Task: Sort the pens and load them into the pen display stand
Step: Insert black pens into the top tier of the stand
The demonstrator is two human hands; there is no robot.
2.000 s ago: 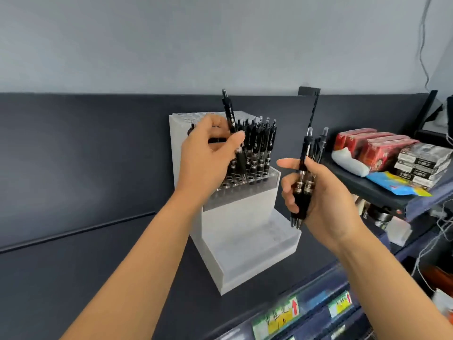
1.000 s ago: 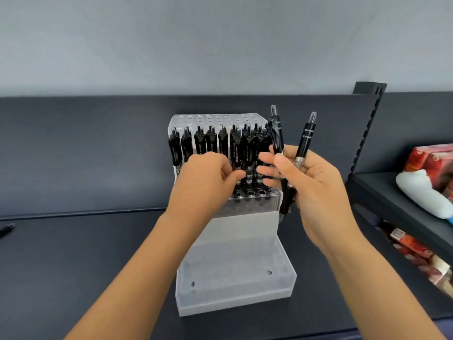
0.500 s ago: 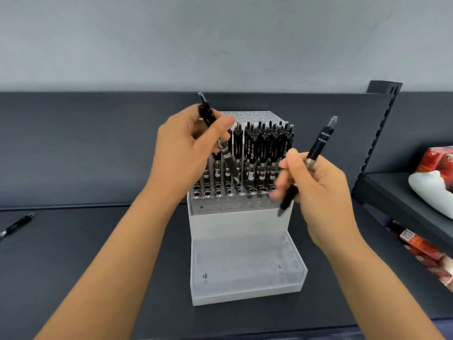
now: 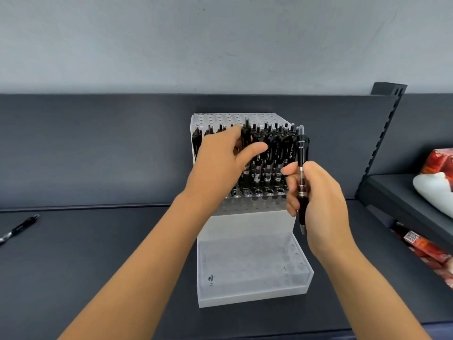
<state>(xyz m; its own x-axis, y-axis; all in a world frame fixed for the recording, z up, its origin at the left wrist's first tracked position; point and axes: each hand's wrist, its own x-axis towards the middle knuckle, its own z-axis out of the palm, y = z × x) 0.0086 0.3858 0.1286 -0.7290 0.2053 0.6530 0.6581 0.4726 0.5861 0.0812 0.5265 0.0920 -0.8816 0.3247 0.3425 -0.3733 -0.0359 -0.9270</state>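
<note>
- Down goes the left hand (image 4: 220,165), curled on a pen (image 4: 246,133), seating it in the display stand (image 4: 245,224).
- Right hand (image 4: 321,197) grips the spare pen (image 4: 301,153) upright; next, find it an empty hole.

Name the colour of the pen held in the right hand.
The pen is black, with a clear section mid-barrel and a metal tip; the head view shows it best.

No wording could be read. The pens (image 4: 272,153) in the pen display stand (image 4: 245,224) carried white barrel print and small white labels, too fine to make out. The single pen (image 4: 301,153) in the right hand (image 4: 323,200) bore similar marks. A red packet (image 4: 421,244) at the near right showed an illegible white tag.
</note>
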